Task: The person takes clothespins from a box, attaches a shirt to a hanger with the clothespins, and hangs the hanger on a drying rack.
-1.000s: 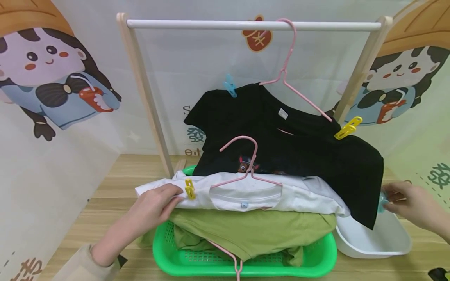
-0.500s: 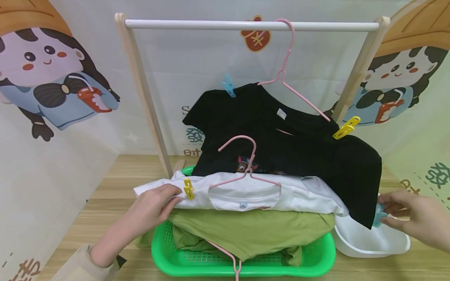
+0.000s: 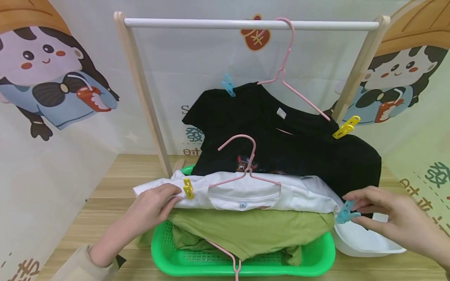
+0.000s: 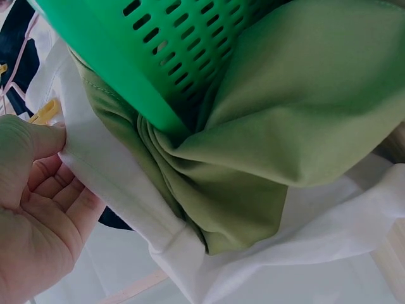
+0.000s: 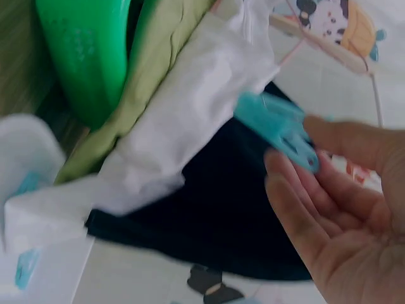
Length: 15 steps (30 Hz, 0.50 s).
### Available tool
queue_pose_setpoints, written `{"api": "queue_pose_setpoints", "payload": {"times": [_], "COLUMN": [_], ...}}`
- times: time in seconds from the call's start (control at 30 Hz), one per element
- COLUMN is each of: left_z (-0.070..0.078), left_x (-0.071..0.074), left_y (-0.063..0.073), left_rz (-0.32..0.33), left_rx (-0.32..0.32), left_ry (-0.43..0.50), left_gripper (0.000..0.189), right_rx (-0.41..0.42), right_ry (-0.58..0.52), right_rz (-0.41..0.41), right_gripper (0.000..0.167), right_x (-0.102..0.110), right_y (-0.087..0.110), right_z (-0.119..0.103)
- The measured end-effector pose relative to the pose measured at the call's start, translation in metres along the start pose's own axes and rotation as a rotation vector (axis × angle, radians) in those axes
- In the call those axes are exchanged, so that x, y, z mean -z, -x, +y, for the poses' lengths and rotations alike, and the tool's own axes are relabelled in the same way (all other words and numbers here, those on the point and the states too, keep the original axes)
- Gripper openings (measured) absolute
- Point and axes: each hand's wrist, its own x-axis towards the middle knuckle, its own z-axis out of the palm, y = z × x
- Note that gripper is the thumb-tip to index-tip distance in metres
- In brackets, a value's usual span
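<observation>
With its thumb and fingers, my left hand (image 3: 154,203) pinches the left shoulder of a white T-shirt (image 3: 304,198), just beside a yellow clothespin (image 3: 188,189) on it. A pink hanger (image 3: 249,170) sits in the shirt's neckline, its hook standing up. My right hand (image 3: 390,212) holds a light blue clothespin (image 3: 346,214) between thumb and fingers, close to the shirt's right sleeve end. The right wrist view shows that clothespin (image 5: 275,126) in front of the white and black cloth. An olive-green garment (image 3: 253,230) lies under the white shirt, over a green basket (image 3: 281,270).
Behind, a black T-shirt (image 3: 299,152) hangs on a pink hanger (image 3: 290,50) from a rack's white bar (image 3: 197,24). It bears a blue clothespin (image 3: 228,86) and a yellow clothespin (image 3: 346,127). A white bin (image 3: 376,249) with blue clothespins inside stands right of the basket.
My right hand has moved left with the blue clothespin, from over the white bin to the white shirt's right end. My left hand keeps its place on the shoulder.
</observation>
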Motion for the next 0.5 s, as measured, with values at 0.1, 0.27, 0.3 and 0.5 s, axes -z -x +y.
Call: {"api": "queue_pose_setpoints", "payload": {"times": [0.1, 0.27, 0.3, 0.5], "left_z": [-0.001, 0.000, 0.000, 0.001], "left_x": [0.001, 0.001, 0.001, 0.001], "left_y": [0.001, 0.001, 0.001, 0.000], "left_rz": [-0.001, 0.007, 0.009, 0.013], "left_rx": [0.004, -0.005, -0.008, -0.012], "left_ry": [-0.001, 0.002, 0.004, 0.008], "left_gripper": [0.013, 0.015, 0.015, 0.028], "right_rx": [0.047, 0.058, 0.056, 0.065], "right_ry": [-0.035, -0.106, -0.120, -0.150], "right_rz": [0.089, 0.153, 0.156, 0.178], "right_gripper": [0.058, 0.055, 0.053, 0.051], "right_x": [-0.007, -0.019, -0.021, -0.028], "right_y": [-0.012, -0.029, -0.032, -0.046], "right_z": [-0.007, -0.010, -0.011, -0.013]}}
